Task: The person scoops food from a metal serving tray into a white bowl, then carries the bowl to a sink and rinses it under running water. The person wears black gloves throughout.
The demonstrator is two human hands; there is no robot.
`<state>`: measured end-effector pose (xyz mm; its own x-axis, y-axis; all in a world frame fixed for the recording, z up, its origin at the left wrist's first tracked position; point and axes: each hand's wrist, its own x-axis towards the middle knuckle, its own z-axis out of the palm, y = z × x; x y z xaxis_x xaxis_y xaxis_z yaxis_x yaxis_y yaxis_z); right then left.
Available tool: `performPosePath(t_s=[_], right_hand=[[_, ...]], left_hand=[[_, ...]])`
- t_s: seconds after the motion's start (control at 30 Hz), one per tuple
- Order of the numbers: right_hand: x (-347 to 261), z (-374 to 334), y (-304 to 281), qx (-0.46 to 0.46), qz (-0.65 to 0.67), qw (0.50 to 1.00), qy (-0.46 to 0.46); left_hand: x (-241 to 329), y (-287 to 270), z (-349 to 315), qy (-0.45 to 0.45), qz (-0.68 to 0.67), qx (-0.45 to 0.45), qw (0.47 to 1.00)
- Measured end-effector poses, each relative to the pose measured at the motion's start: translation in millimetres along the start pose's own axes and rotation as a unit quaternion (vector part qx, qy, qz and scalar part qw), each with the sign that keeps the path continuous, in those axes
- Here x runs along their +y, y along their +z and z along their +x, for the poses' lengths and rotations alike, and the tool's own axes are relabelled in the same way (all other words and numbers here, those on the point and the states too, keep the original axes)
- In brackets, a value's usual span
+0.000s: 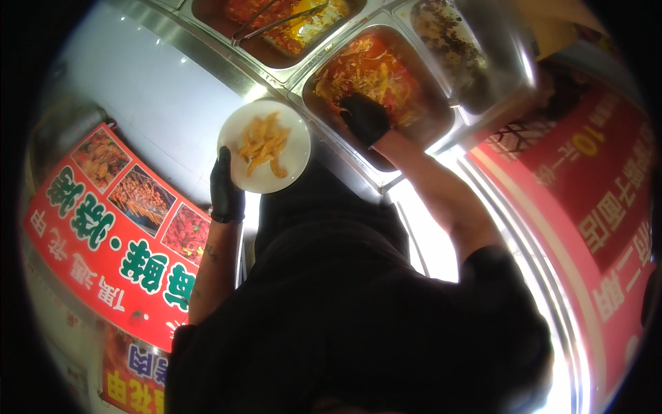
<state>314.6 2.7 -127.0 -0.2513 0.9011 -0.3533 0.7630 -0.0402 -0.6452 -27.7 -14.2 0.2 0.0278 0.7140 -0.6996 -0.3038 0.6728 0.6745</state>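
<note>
Right hand [365, 119], black-gloved: down in the middle pan [431, 131], upper centre of frame. Fingers point into the food and their tips are hidden; cannot tell whether wide or narrow, or whether they hold anything.

Left hand [226, 186], also black-gloved: left of centre, fingers closed on the left edge of a white plate [296, 159]. Plate clear of the pan, just beside its lower left. Yellowish strips [263, 141] heaped mid-plate.

Around the right hand: reddish, oily food [376, 72] with pale shreds, mostly above and right of the glove. Right wrist and forearm cross the pan's lower rim, covering part of it. Pan walls rise on all sides.

Farther out: upper pan [276, 63], top of frame, red and yellow food, metal tongs [283, 23] lying across it. Right pan [486, 62], upper right, dark bits along its side. All three set in a steel desk [345, 165].

Edges: red sign [83, 231] with food photos, left; another red banner [607, 152], right. Person's dark clothing [358, 310] blocks the lower centre.
</note>
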Motion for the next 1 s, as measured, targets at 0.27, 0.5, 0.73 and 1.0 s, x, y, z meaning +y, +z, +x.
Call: performPosePath(t_s=[0.27,0.5,0.73,1.0], right_hand=[[38,-29,-19,0.072,0.076,0.992,0.065],[66,-17,-10,0.145,0.023,0.989,0.029],[40,-14,4,-0.002,-0.061,0.988,0.142],[25,-45,-14,-0.152,-0.064,0.982,0.093]], left_hand=[[1,5,0,-0.016,-0.017,-0.015,1.0],[1,8,-5,-0.029,-0.03,-0.009,0.999],[-1,12,-7,-0.036,-0.055,-0.01,0.998],[-3,11,-7,-0.041,-0.046,0.01,0.998]])
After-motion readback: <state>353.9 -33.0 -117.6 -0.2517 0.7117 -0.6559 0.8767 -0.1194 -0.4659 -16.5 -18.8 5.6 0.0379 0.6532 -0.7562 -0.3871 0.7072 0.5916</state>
